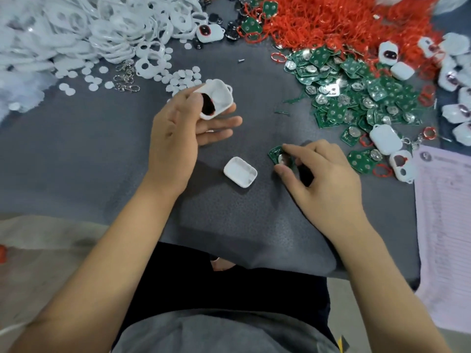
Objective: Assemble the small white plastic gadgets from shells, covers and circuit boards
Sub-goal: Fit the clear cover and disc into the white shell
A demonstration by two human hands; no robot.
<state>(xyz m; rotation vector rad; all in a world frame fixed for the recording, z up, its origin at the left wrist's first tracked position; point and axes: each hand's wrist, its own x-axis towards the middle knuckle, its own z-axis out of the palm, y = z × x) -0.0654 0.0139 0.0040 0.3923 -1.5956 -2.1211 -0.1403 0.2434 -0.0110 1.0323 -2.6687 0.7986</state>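
My left hand holds a white plastic shell with a dark red-rimmed window, thumb on top and fingers beneath it, above the dark grey mat. My right hand pinches a small green circuit board with a round silver contact, low over the mat. A white cover lies loose on the mat between my hands.
A heap of green circuit boards lies to the right, red rings behind it. White frames and round discs fill the upper left. Finished white gadgets and a pink paper sheet sit at the right edge.
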